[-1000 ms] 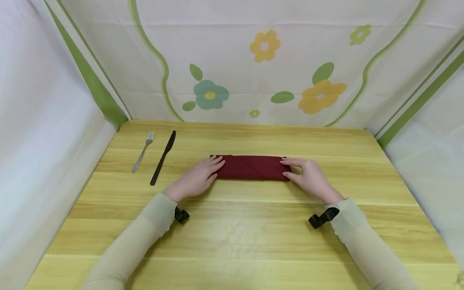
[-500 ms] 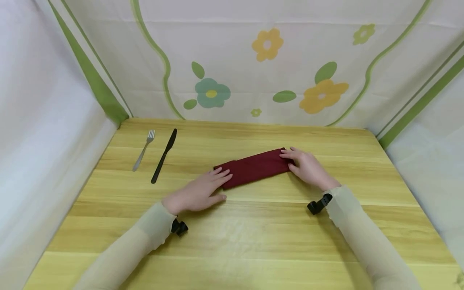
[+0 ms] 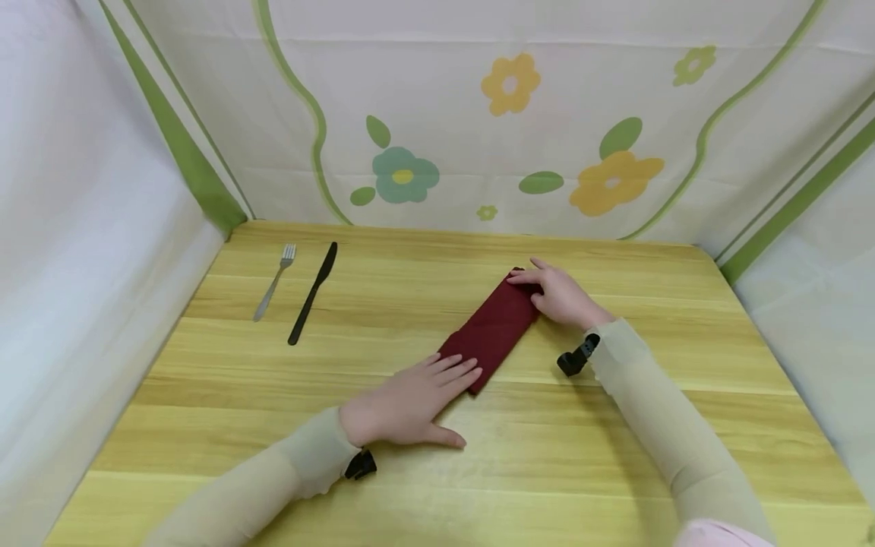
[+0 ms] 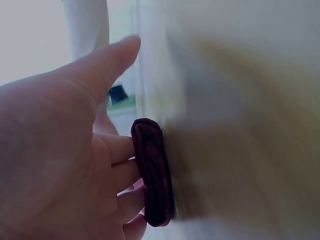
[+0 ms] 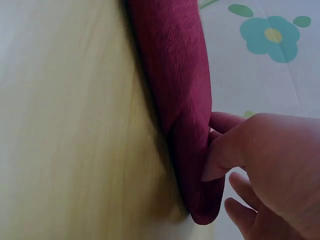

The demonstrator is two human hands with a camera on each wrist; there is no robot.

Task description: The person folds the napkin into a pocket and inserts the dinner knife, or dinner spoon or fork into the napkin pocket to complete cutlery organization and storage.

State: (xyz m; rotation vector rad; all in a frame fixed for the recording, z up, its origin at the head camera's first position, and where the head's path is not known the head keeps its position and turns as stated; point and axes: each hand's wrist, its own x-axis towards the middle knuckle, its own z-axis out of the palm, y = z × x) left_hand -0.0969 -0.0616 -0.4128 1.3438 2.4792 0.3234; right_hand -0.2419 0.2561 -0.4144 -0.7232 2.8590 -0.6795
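A folded burgundy cloth napkin lies slantwise on the table, its far end to the right. My left hand rests flat on the near end, fingers straight and thumb spread away over the wood. The left wrist view shows the layered end of the napkin beneath those fingers. At the far end, my right hand pinches the napkin between thumb and fingers. Close up in the right wrist view, the thumb of the right hand bears on the cloth, while other fingers stand off from it.
A fork and a black knife lie side by side at the left of the wooden table. White cloth printed with flowers rises behind the table, with more white cloth at both sides.
The napkin has turned from level to a steep slant. My left hand has moved nearer and rightward with its end; my right hand has moved farther back and slightly left.
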